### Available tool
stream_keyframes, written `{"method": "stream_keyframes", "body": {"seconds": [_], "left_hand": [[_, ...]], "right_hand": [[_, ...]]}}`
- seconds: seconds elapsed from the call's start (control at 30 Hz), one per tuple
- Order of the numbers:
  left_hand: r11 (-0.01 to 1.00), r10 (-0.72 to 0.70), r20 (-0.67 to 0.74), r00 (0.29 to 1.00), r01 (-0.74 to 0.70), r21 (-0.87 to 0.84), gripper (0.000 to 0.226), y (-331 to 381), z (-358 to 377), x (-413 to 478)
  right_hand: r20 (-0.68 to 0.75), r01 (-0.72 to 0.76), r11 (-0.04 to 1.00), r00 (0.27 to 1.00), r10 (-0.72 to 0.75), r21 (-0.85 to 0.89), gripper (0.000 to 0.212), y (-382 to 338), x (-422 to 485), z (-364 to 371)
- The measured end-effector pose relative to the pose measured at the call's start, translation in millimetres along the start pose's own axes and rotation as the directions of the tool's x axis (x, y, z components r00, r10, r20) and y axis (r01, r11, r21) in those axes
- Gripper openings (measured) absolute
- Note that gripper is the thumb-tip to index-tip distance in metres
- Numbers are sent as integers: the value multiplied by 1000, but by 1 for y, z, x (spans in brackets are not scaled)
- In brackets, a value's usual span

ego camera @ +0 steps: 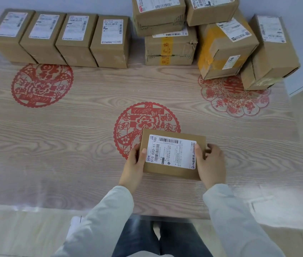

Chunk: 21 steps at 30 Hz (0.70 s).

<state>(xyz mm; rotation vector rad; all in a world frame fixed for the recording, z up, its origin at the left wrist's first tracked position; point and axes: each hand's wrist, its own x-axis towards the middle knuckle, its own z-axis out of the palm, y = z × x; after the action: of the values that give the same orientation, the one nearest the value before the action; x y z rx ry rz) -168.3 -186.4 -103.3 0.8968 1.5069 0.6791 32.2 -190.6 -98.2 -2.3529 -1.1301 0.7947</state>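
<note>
A small cardboard box (172, 173) with a white shipping label on top is near the front middle of the table (72, 145). My left hand (134, 167) grips its left side, thumb lying on the top edge. My right hand (212, 164) grips its right side, thumb on the label's edge and fingers curled round the far corner. I cannot tell whether the box rests on the table or is lifted slightly.
A row of several labelled cardboard boxes (59, 38) lines the back left. A loose pile of boxes (212, 34), one with yellow tape (225, 51), fills the back right. Red paper-cut decorations (41, 84) lie under the clear table cover. The table's front edge is at my legs.
</note>
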Motion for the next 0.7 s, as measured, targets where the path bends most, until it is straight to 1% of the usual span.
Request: {"method": "stream_keyframes", "body": {"seconds": [0.03, 0.07, 0.1, 0.13, 0.17, 0.23, 0.3, 0.37, 0.6, 0.7], "left_hand": [[1000, 5, 0, 1000, -5, -5, 48, 2, 0, 1], [1000, 12, -4, 1000, -12, -10, 50, 4, 1, 1], [1000, 21, -12, 1000, -21, -13, 51, 4, 1, 2], [999, 30, -23, 999, -30, -12, 52, 3, 1, 3], [999, 42, -29, 999, -42, -5, 52, 2, 1, 4], [998, 69, -25, 997, -69, 5, 51, 0, 2, 6], [997, 80, -17, 997, -79, 9, 48, 0, 3, 8], [997, 79, -16, 997, -79, 5, 46, 0, 3, 9], [997, 83, -33, 996, -83, 1, 47, -4, 6, 10], [997, 80, -20, 997, -80, 6, 48, -5, 5, 11]], "right_hand": [[-77, 88, 993, 993, -93, -74, 53, -2, -2, 1], [-135, 193, 972, 968, -211, -135, 54, -6, -5, 3], [-156, 300, 934, 930, -331, -193, 53, -9, -7, 6], [-137, 395, 881, 888, -438, -261, 54, -12, -9, 11], [-84, 472, 818, 848, -523, -327, 57, -15, -10, 16], [53, 587, 698, 779, -624, -409, 62, -20, -10, 28], [123, 639, 621, 735, -667, -454, 62, -22, -8, 37], [149, 642, 594, 729, -668, -484, 61, -22, -6, 42], [146, 630, 587, 735, -662, -509, 60, -22, -4, 43], [154, 627, 588, 740, -655, -510, 59, -23, -5, 42]]}}
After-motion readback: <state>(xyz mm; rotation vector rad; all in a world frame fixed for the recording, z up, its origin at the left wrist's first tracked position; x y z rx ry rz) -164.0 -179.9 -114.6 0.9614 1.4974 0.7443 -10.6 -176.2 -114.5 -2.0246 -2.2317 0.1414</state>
